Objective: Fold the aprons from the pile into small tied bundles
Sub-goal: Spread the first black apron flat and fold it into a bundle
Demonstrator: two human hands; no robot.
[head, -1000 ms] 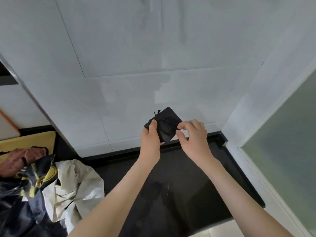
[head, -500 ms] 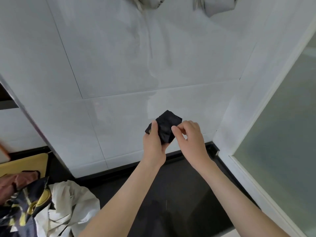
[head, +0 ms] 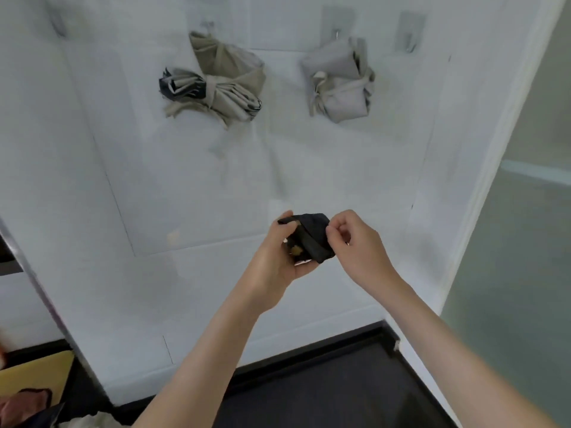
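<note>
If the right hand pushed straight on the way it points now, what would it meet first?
The black bundle, whose edge its fingertips pinch; the right hand points up-left into it. Just behind the bundle is the left hand, which grips it. Depth beyond that is unclear.

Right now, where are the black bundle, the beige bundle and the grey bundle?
black bundle [head: 313, 239], head view, middle of the folded cloth
beige bundle [head: 231, 63], head view, fold above its tie
grey bundle [head: 346, 101], head view, lower fold
</note>
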